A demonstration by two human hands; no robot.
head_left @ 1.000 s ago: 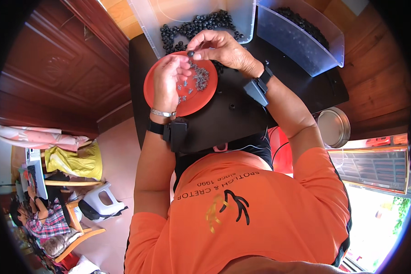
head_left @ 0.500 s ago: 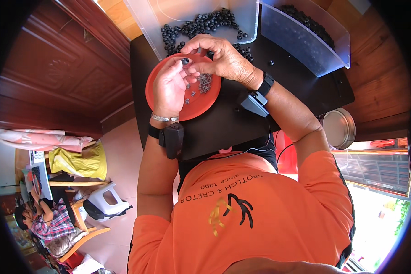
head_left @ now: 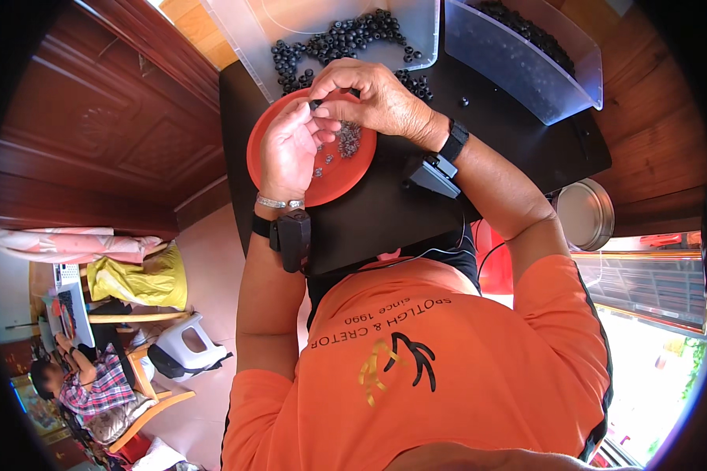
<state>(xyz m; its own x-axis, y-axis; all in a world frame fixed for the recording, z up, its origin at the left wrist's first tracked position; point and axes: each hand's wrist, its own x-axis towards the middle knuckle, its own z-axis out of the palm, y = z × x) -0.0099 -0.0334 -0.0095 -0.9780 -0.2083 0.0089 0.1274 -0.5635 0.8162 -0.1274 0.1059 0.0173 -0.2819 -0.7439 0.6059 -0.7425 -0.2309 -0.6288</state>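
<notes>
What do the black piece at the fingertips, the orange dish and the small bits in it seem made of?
Black piece: plastic or rubber, perhaps; dark, but too covered to read its finish. Orange dish: probably plastic, satin; even colour, smooth surface. Small bits: likely metal, shiny; silvery glints, but too small to be sure.

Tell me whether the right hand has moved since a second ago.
Yes: the right hand has shifted slightly toward the body, judged against the plate.

Your orange short-sleeved fabric shirt (head_left: 459, 361), at lower centre of the frame, bears two upside-down lines of black printed lettering (head_left: 381, 323), the shorter including a year.
</notes>
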